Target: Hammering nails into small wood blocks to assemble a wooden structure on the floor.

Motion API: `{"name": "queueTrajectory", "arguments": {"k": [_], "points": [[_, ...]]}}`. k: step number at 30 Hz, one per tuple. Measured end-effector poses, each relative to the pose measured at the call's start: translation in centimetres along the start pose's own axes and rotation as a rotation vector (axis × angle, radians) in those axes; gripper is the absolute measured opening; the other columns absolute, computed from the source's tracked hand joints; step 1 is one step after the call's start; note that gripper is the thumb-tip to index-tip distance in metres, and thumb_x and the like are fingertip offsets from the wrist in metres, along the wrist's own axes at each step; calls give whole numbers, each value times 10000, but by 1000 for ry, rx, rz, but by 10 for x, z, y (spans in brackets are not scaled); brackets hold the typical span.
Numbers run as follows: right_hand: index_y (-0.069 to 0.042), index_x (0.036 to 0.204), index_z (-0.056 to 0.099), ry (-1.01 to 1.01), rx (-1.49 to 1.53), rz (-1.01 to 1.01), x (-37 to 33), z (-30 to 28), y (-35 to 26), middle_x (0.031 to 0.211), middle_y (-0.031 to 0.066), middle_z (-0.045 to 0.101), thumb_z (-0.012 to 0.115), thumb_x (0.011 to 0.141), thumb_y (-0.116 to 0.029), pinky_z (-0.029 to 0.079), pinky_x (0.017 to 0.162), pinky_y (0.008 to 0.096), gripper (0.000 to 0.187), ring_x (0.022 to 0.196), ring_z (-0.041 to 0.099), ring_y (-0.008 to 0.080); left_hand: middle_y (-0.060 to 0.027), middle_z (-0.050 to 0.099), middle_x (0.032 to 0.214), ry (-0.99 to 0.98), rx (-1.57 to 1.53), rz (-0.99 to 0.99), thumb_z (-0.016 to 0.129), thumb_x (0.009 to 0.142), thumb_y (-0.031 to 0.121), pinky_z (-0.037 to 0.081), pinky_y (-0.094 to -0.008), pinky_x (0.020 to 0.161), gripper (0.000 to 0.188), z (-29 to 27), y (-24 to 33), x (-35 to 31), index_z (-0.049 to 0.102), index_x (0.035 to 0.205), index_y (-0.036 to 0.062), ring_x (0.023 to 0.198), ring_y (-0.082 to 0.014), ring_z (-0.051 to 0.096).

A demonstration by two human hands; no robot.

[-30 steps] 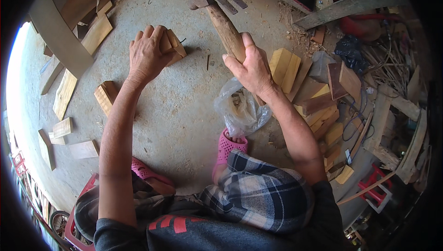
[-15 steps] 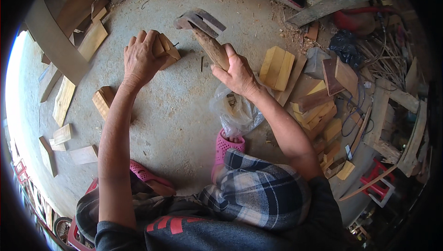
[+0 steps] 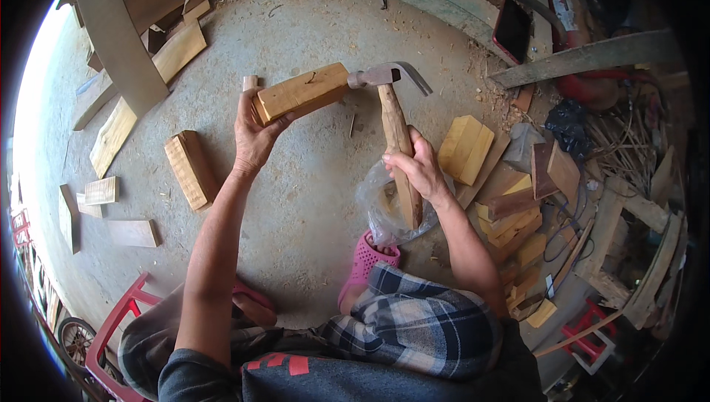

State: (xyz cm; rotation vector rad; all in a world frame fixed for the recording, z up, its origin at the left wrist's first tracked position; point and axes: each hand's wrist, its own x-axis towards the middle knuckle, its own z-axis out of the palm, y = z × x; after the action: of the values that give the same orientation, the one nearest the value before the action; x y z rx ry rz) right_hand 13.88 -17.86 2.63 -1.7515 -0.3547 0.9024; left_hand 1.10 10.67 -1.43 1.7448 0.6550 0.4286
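Note:
My left hand (image 3: pixel 259 136) grips one end of a long yellow-brown wooden block (image 3: pixel 307 91), which lies sideways with its long face showing. My right hand (image 3: pixel 418 169) is wrapped round the wooden handle of a claw hammer (image 3: pixel 396 121). The hammer's striking face is at the block's right end, and its claw curves off to the right. Whether the face touches the wood I cannot tell. A small piece of wood (image 3: pixel 251 82) shows just beyond my left fingers. Below the hammer handle sits a clear plastic bag (image 3: pixel 381 206), its contents blurred.
Another wooden block (image 3: pixel 191 169) lies on the concrete floor to the left, near several thin offcuts (image 3: pixel 133 232). Stacked blocks (image 3: pixel 466 149) and scrap wood fill the right. A phone (image 3: pixel 512 30) leans at the far right, and a red plastic stool (image 3: pixel 111 335) stands at lower left.
The block has swung from end-on to lying lengthwise, its far end now pointing right. The hammer has turned so that its striking face meets that end, and my right hand has moved right and lower.

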Motion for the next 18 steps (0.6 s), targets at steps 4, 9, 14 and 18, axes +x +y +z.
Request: {"name": "queueTrajectory", "arguments": {"k": [4, 9, 14, 18], "points": [[-22, 1014, 506, 29, 80, 137, 4, 2, 0, 779, 48, 593, 677, 809, -184, 519, 512, 275, 312, 626, 592, 109, -79, 571, 1148, 7, 134, -81, 872, 716, 134, 478, -361, 965, 679, -3, -33, -30, 460, 1252, 62, 1096, -202, 567], [-26, 1083, 468, 8, 215, 97, 14, 12, -28, 761, 44, 581, 685, 862, -145, 500, 473, 243, 331, 548, 567, 93, -125, 501, 1327, 66, 518, 104, 889, 670, 374, 320, -459, 1124, 874, 9, -17, -29, 442, 1369, 100, 1285, -331, 436], [20, 1200, 430, -55, 121, 99, 38, 35, -31, 768, 53, 574, 686, 838, -94, 508, 437, 258, 458, 536, 585, 106, -121, 524, 1126, 29, 574, 67, 857, 717, 287, 446, -439, 992, 622, 16, -21, -18, 556, 1214, 65, 1088, -322, 504], [15, 1253, 412, -190, 49, 245, 39, 56, -20, 783, 49, 567, 683, 805, -80, 508, 433, 260, 532, 516, 574, 101, -140, 531, 1101, 81, 570, 119, 852, 721, 246, 468, -441, 944, 589, 15, -26, -18, 553, 1189, 49, 1061, -338, 543]]}}
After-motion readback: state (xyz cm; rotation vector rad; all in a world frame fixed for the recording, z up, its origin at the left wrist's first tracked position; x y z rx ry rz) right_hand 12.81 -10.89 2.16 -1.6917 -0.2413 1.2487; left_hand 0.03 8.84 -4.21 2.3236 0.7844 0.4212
